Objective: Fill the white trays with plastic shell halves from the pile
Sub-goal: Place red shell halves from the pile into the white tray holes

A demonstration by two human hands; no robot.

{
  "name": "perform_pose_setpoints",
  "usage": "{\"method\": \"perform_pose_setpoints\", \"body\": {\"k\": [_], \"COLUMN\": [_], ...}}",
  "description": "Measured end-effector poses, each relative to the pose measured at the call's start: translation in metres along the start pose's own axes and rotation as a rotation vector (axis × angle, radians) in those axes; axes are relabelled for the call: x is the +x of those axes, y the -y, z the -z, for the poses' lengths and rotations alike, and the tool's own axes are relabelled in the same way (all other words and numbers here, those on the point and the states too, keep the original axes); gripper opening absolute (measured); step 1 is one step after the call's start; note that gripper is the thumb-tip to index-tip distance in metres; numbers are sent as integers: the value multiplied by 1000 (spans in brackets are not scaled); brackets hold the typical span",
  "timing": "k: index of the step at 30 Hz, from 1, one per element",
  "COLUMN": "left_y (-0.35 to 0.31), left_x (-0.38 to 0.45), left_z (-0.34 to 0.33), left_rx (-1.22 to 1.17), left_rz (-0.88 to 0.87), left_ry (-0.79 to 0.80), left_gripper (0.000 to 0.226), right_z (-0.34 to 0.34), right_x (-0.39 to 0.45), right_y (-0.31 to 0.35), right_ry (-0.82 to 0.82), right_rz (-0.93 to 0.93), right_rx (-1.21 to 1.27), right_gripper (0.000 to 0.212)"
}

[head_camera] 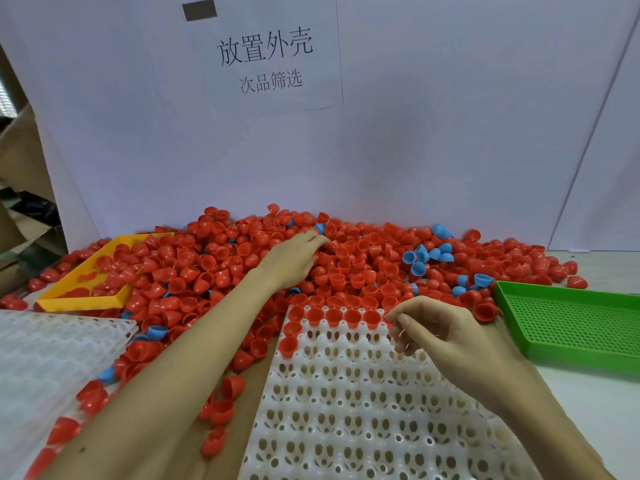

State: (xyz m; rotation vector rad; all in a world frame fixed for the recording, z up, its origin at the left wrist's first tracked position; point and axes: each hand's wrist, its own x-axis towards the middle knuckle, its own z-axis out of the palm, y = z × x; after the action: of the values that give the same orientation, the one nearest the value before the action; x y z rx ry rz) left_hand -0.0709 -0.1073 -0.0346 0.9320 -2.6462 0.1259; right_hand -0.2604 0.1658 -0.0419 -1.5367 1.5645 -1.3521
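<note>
A big pile of red shell halves (349, 258), with some blue ones (420, 259) mixed in, covers the back of the table. In front of me lies a white tray (346, 410) with many holes. Its far row and left edge hold several red shells (334, 316). My left hand (294, 261) reaches into the pile, fingers stretched flat over the red shells. My right hand (446, 337) hovers at the right end of the tray's far row. Its fingers are curled, and thumb and forefinger pinch what looks like a red shell half (385, 317), mostly hidden.
A second white tray (52, 358) lies at the left. A yellow tray (79, 301) sits half buried in shells at the back left. A green perforated tray (571, 323) stands at the right. A white board with a paper sign rises behind the pile, with cardboard boxes (20, 161) far left.
</note>
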Motion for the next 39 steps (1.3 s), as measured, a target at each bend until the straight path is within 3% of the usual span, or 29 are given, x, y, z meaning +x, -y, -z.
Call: {"method": "perform_pose_setpoints", "body": {"k": [2, 5, 13, 17, 20, 23, 28, 34, 39], "left_y": [-7, -13, -23, -55, -85, -108, -116, -113, -116], "left_x": [4, 5, -29, -71, -107, -130, -141, -152, -154], "left_z": [-11, -24, -3, 16, 22, 22, 19, 17, 21], "left_rx": [53, 94, -336, -627, -749, -707, -681, -952, -1005], "left_rz": [-31, -10, 96, 42, -7, -77, -100, 35, 38], "left_ry": [82, 100, -311, -405, -405, -407, -415, -367, -357], "left_gripper": [49, 39, 39, 45, 55, 63, 66, 57, 56], "right_z": [0, 1, 0, -4, -11, -17, -21, -16, -17], "right_x": [0, -1, -2, -2, -3, -6, -7, -7, -8], "right_y": [0, 0, 1, 4, 9, 11, 8, 9, 17], "right_ry": [4, 11, 12, -9, -3, 59, 94, 98, 99], "right_rz": [-10, -11, -7, 24, 19, 1, 38, 65, 75], "right_rx": [-8, -22, -22, 29, 96, 79, 37, 57, 102], "right_gripper": [21, 21, 22, 19, 38, 51, 33, 35, 34]}}
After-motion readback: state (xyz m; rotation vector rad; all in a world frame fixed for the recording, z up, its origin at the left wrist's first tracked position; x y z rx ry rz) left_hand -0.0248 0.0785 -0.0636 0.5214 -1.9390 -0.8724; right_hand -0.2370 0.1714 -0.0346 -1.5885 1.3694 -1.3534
